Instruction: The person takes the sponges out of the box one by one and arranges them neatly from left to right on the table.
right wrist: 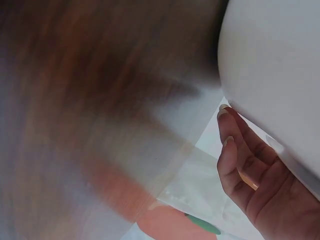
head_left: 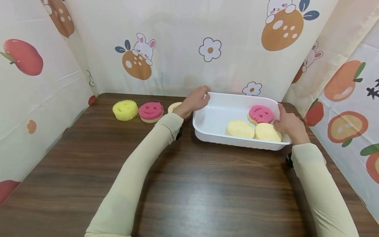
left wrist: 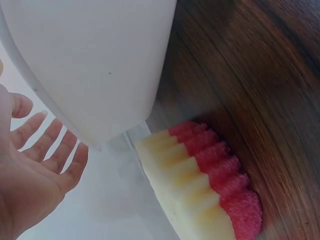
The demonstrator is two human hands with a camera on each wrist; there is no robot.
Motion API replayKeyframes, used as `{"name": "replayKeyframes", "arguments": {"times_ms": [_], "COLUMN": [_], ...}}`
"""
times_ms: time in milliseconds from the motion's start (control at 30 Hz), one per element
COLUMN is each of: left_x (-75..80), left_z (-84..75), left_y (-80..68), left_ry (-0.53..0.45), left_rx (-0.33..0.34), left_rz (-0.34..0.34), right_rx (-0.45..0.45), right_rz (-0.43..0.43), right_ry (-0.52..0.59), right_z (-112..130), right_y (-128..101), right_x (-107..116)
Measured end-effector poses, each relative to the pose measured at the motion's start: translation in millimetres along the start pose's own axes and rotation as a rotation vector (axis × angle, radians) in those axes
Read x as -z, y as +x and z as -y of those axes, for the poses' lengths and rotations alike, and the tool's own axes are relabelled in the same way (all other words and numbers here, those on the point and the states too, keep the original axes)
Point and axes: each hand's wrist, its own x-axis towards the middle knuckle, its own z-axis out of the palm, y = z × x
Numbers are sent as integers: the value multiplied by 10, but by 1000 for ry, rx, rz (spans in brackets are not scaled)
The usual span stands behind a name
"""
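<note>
A white plastic tub [head_left: 213, 120] stands on the brown table and holds a pink smiley sponge [head_left: 260, 114] and two pale yellow sponges [head_left: 240, 129] [head_left: 267, 132]. My left hand [head_left: 196, 98] rests at the tub's far left corner. In the left wrist view its fingers [left wrist: 47, 150] are spread and straight, a little apart from the tub's outer wall [left wrist: 100, 60]. My right hand [head_left: 288, 125] holds the tub's right rim, thumb on top. Its fingers [right wrist: 235, 150] lie against the outer wall [right wrist: 270, 60].
A yellow smiley sponge [head_left: 125, 109] and a pink one [head_left: 151, 112] lie left of the tub. A third, cream and pink sponge [left wrist: 200, 185] sits partly hidden behind my left wrist. Printed curtains close in the table's back and sides.
</note>
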Motion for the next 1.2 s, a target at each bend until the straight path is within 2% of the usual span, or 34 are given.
{"name": "replayKeyframes", "arguments": {"times_ms": [200,467,700,967,1200], "left_x": [-30,-125,-219,-322,-414], "left_z": [-99,-142,-201,-220,-275], "left_y": [31,102,148,194,203], "left_ry": [3,35,7,0,26], "left_rx": [8,-46,-28,-49,-41], "left_rz": [20,20,64,56,63], "right_rx": [-3,-1,-3,4,19], "right_rz": [-7,-19,-20,-27,-34], "right_ry": [-2,-7,-1,-5,-8], "right_z": [-17,-23,-29,-20,-18], "right_y": [-4,-4,10,48,52], "right_x": [9,30,30,12,0]}}
